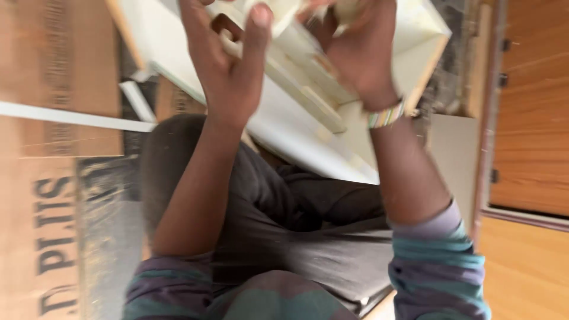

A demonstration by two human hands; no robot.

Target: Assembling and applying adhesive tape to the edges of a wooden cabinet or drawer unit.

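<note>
A cream-white wooden piece with a carved handle-like part lies tilted across my lap at the top middle of the blurred head view. My left hand rises over its left part, fingers curled, the thumb raised; what it grips is unclear. My right hand, a striped beaded band at the wrist, is closed on the upper part of the white piece. Both forearms reach up from striped sleeves. The top edge of the view cuts off the fingertips.
Flattened cardboard with dark print covers the floor at the left, a white strip lying across it. My dark trousers fill the middle. An orange-brown wooden cabinet door and floor stand at the right.
</note>
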